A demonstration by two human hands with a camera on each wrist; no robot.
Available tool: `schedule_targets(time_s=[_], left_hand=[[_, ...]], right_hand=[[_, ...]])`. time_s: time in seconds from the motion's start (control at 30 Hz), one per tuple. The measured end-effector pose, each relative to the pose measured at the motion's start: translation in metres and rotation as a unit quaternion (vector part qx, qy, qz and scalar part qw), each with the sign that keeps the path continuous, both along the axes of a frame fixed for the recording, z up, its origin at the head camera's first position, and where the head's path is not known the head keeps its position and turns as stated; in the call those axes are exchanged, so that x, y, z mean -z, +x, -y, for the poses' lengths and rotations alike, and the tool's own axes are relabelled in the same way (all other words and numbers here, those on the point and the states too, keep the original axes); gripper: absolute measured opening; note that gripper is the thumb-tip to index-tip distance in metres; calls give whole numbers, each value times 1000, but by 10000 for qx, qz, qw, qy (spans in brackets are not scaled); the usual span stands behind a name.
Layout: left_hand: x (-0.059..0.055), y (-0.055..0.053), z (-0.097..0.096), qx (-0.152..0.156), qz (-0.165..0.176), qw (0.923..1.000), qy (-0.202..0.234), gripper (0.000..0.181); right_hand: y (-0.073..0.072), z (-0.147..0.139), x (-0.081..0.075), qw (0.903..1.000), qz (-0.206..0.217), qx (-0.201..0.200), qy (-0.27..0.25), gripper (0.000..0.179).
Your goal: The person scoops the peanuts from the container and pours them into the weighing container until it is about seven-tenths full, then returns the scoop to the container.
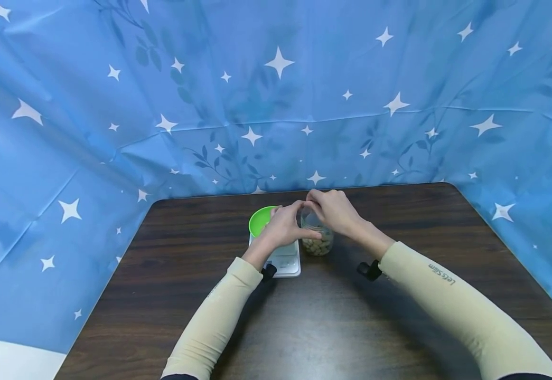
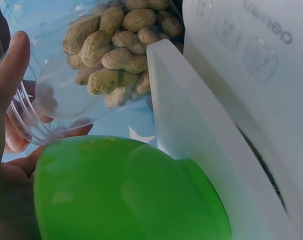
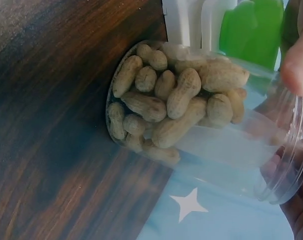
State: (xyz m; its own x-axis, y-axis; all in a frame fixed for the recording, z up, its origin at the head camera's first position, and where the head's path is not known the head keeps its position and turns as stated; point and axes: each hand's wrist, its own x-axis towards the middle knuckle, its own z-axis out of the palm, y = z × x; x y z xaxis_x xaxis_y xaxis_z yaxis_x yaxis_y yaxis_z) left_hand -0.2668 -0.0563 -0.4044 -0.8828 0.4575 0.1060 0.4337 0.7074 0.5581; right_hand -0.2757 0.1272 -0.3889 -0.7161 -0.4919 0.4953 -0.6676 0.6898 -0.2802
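A clear jar (image 1: 308,220) stands upright on the table with peanuts (image 1: 317,246) in its lower part. My left hand (image 1: 282,228) holds it round the neck, the thumb across the near side and the fingers behind. From the other side my right hand (image 1: 336,212) bends its fingers over the jar's mouth, close to the left fingertips. What the right fingertips hold there I cannot tell. Beside the jar, partly behind my left hand, a green bowl (image 2: 106,190) sits on a white kitchen scale (image 1: 286,268). In the right wrist view the ridged rim (image 3: 291,145) shows at the right edge.
The dark wooden table (image 1: 171,295) reaches back to a blue curtain (image 1: 276,95) with white stars. Both forearms wear pale yellow sleeves (image 1: 447,301), and a black wrist camera (image 1: 368,271) hangs below the right wrist. The scale stands immediately left of the jar.
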Motion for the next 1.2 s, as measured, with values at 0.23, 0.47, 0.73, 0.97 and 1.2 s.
schedule_targets(time_s=[0.23,0.47,0.73,0.97,1.2], left_hand=[[2,-1,0,36,-25,10000,-74,90],[2,-1,1,73,23,9999,-120,89],[1,0,1,115,14,9999,-61,88],[2,-1,0,133,29,9999,-64,89],[2,-1,2,94,36,9999,-56,87]], right_hand=[[-2,-4,2,9987,195,76,-457,15],[-4,-6,3,9951,526,169,-822,16],[-5,-9,-2,9938,679,169,-861,17],[-6,-10,-3,9925,701,224,-971,19],[-9,-15,-7,9861,1087,386,-1196,22]])
